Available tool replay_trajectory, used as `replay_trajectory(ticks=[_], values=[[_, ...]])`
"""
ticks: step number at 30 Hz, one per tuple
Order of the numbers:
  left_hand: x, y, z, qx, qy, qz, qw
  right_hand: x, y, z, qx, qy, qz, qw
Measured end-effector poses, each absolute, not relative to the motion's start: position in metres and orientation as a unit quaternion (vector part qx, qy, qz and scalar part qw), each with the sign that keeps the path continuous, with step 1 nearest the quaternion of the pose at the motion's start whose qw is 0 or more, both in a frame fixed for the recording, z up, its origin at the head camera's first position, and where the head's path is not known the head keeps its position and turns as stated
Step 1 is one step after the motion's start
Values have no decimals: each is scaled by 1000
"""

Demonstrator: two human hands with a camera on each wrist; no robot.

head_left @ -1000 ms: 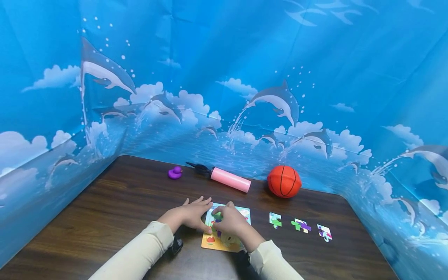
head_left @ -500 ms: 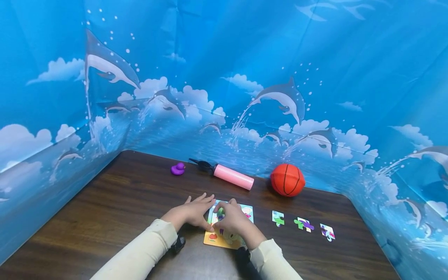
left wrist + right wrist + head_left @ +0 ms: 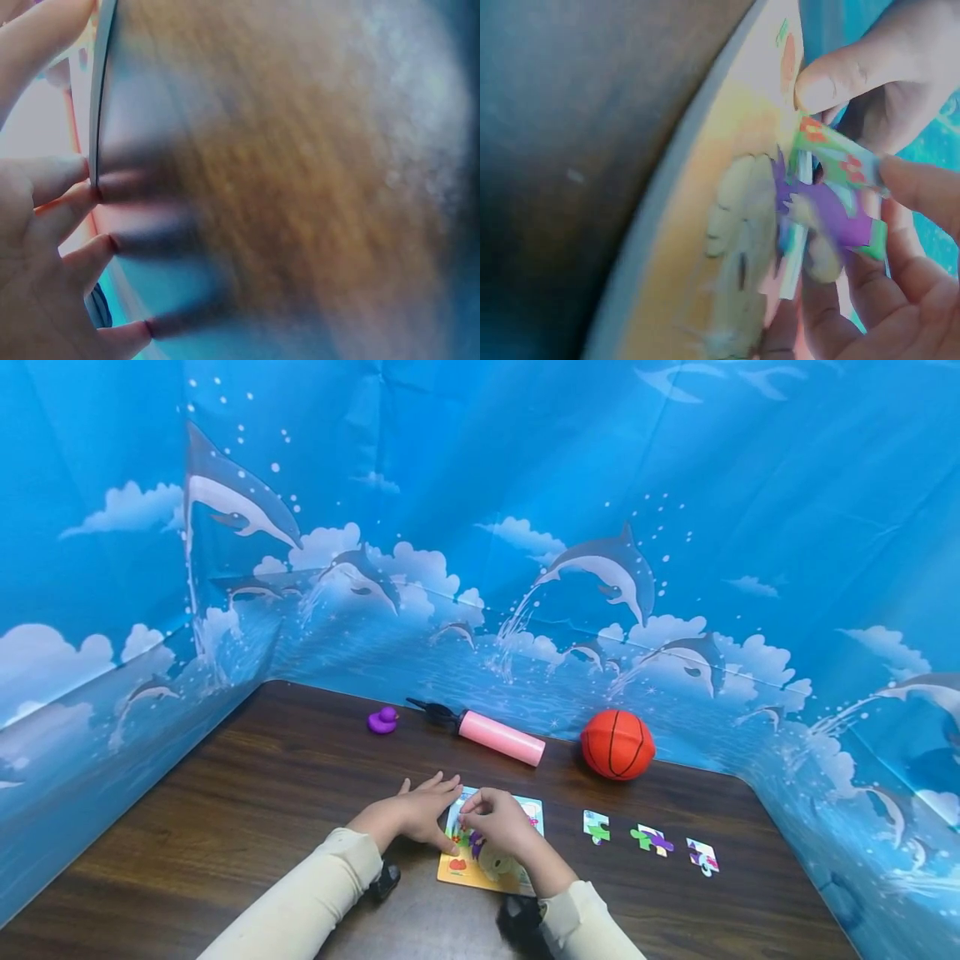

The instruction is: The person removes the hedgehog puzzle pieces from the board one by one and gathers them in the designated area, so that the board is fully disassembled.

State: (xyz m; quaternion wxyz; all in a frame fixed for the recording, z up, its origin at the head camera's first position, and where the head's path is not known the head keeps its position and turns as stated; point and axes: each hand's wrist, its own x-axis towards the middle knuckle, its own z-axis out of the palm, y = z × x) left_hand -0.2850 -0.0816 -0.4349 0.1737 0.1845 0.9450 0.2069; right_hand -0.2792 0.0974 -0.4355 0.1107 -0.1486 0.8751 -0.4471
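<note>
A square puzzle board (image 3: 467,875) with a cartoon picture and an orange lower part lies on the table between both hands. My left hand (image 3: 411,817) rests at its left side, fingers spread, with the thumb at the board's edge. Over the upper middle of the board, my right hand (image 3: 504,823) pinches a puzzle piece (image 3: 847,217) between thumb and fingers. In the right wrist view, this piece is green and purple with red flowers and stands tilted against the board. The left thumb (image 3: 821,94) shows close beside it. The right hand hides part of the board.
Several loose puzzle parts lie right of the board: a green one (image 3: 597,827), a green-purple one (image 3: 652,841) and a white-purple one (image 3: 702,857). Behind are a purple duck (image 3: 383,721), a pink hand pump (image 3: 501,737) and a red ball (image 3: 617,745). A dolphin-print curtain (image 3: 465,568) surrounds the table.
My right hand has turned slightly, and the green piece seen raised between its fingers half a second ago is now mostly hidden in the head view. My left hand stays in place.
</note>
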Motion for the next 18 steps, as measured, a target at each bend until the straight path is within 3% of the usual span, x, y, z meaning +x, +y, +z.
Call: replay_trajectory(ticks=[10, 18], values=[[-286, -79, -440, 183, 944, 212, 175, -278, 139, -436, -34, 812, -575, 98], [-288, -82, -439, 183, 943, 218, 171, -267, 208, -442, 18, 875, -480, 51]])
